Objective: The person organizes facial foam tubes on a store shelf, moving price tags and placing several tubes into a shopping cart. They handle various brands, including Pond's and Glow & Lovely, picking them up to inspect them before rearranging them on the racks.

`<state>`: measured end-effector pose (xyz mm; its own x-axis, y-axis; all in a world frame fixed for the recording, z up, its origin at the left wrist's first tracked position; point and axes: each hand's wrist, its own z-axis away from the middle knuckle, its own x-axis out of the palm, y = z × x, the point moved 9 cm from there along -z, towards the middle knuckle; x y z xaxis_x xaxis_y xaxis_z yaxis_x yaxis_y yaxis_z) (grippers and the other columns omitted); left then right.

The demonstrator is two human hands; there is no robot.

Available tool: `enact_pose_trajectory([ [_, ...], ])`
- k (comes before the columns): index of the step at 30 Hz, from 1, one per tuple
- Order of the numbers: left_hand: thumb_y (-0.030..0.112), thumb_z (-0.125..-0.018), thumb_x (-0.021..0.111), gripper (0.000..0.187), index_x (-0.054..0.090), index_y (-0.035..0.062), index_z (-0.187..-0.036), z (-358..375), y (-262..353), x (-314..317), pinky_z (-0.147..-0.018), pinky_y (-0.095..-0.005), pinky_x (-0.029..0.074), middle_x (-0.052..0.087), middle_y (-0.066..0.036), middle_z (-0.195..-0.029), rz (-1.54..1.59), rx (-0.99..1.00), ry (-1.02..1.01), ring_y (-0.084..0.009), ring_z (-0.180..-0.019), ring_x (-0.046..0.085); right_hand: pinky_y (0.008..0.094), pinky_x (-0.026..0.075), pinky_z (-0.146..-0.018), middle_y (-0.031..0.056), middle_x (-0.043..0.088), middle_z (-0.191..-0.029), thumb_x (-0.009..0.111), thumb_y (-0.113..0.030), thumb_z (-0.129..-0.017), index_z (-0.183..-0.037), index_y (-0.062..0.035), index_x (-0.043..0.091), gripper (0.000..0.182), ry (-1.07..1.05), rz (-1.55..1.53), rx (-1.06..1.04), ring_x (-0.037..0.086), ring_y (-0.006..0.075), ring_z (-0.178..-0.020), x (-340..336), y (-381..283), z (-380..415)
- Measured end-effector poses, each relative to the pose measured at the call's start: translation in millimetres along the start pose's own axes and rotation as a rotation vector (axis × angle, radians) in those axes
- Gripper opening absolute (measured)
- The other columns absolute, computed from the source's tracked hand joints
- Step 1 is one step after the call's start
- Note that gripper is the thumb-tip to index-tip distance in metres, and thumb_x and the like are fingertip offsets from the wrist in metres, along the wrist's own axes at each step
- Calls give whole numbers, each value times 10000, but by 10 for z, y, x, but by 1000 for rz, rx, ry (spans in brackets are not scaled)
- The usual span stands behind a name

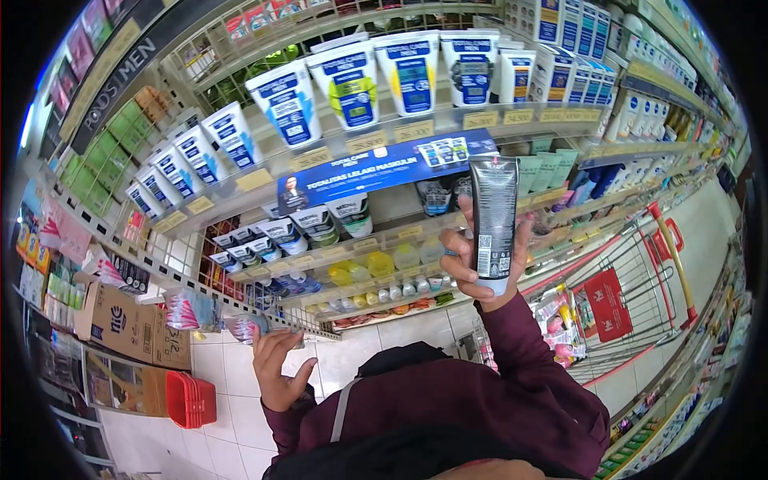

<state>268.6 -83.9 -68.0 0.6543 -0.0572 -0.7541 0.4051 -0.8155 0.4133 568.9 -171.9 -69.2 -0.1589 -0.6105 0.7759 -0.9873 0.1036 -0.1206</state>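
Black plastic tube (494,210), right of the frame's centre, held upright with its grey cap (490,285) downward; small pale print, a barcode and square codes cover the side in view. The right hand (462,270) grips it from behind, fingers wrapped about the left edge and thumb along the right. The left hand (277,370), lower left of centre, is open with fingers loosely spread, near small hanging packets (245,328); contact with them cannot be determined. Both arms wear maroon sleeves (522,340).

Behind the tube, a blue banner (384,172) runs along a shelf edge (392,132) that bears pale yellow price labels (414,130). White tubes (349,84) stand on this shelf across the upper centre; light green tubes (538,172) stand just right of the held one. Yellow containers (379,264) line a lower tier at centre.

A wire shopping cart (632,332) with a red panel (603,306) and goods inside occupies the right. Pale square tiles form the floor (240,420); at lower left it carries a red basket (190,398), near a brown cardboard box (126,324). Further stocked shelving curves along the right margin.
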Motion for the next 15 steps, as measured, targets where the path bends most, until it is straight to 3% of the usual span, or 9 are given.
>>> enact_pose_trajectory([
  [6,240,-680,804,425,688,44,-1039,78,-336,-217,-1104,-570,292,683,-138,-1005,-8,-47,60,-345,-1001,633,257,478,-477,157,402,-1091,542,-656,-897,-1558,-222,199,862,27,0,44,429,240,-769,-101,272,-267],
  [8,245,-667,827,425,704,66,-1032,59,-459,-300,-1103,-546,296,681,-103,-996,3,-46,76,-306,-992,630,255,460,-462,167,424,-1054,512,-681,-897,-1556,-216,194,868,117,89,64,426,244,-732,-182,345,-353],
  [11,230,-673,831,416,706,85,-1042,27,-644,-477,-1108,-547,284,679,-91,-1004,7,-31,104,-296,-1009,630,333,432,-412,273,548,-1062,442,-614,-927,-1547,-123,196,828,214,240,62,529,287,-629,-224,404,-456],
  [12,231,-674,832,416,706,87,-1044,12,-712,-549,-1110,-550,280,678,-88,-1005,-9,-27,110,-295,-1011,630,334,434,-408,251,558,-951,441,-560,-915,-1541,-100,198,815,229,357,35,537,274,-547,-184,395,-511],
  [13,239,-678,832,416,706,89,-1044,5,-803,-620,-1111,-556,281,675,-85,-1005,-8,-24,127,-290,-1009,631,324,403,-371,221,574,-844,483,-554,-838,-1531,-29,197,915,201,536,0,522,238,-460,-69,354,-609],
  [15,245,-679,832,419,705,88,-1046,0,-962,-798,-1111,-558,282,675,-85,-1007,-32,-24,176,-289,-1007,632,346,440,-391,164,522,-733,502,-449,-824,-1494,-6,257,840,-19,574,-45,540,263,-476,281,244,-824],
])
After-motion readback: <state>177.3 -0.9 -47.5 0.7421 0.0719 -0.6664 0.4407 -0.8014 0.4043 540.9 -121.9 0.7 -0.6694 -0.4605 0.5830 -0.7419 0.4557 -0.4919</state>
